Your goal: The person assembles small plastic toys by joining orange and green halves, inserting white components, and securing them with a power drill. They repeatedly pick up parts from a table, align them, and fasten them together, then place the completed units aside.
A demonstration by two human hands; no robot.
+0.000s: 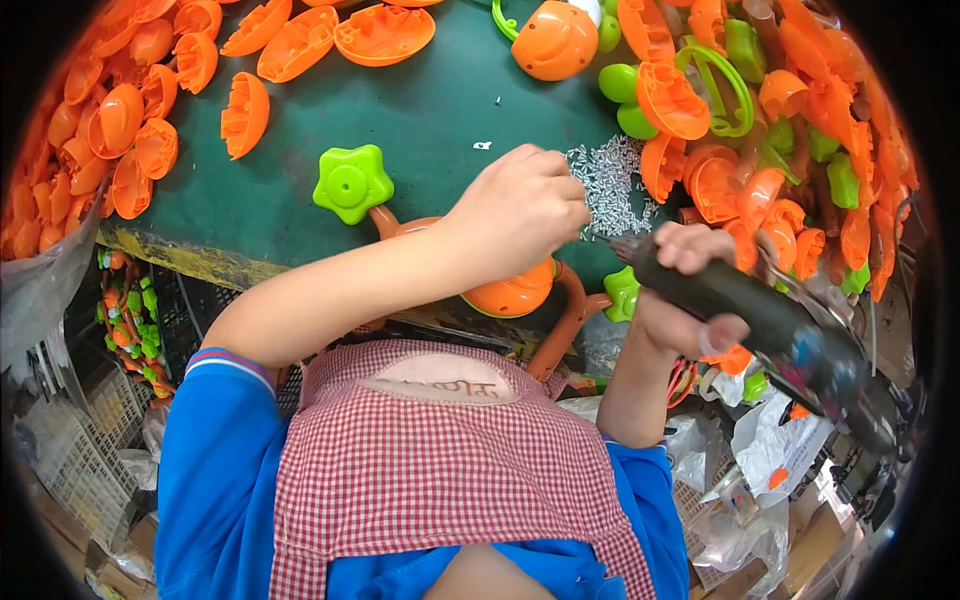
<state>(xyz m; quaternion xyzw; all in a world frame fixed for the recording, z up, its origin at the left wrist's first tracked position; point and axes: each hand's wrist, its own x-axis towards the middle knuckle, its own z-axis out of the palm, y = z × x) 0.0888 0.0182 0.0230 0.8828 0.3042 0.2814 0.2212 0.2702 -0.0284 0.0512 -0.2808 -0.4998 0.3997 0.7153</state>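
My left hand (525,212) is closed in a pinch at the left edge of a heap of small silver screws (608,190); its fingertips are turned away, so what they hold is hidden. In my right hand (675,295) is a black electric screwdriver (770,325), its bit pointing left toward the left hand. Partly covered by my left wrist and forearm, a toy part with a rounded orange body (510,293) lies at the table's near edge. Brown curved tubes (562,325) run from it, with a green star-shaped knob (353,184) at the left and another green knob (622,294) at the right.
Piles of orange shells (120,120) fill the table's left side, and mixed orange and green parts (715,180) crowd the right. A round orange piece (555,42) sits at the far middle of the green tabletop (420,130). Plastic bags (770,440) and crates (90,450) stand below.
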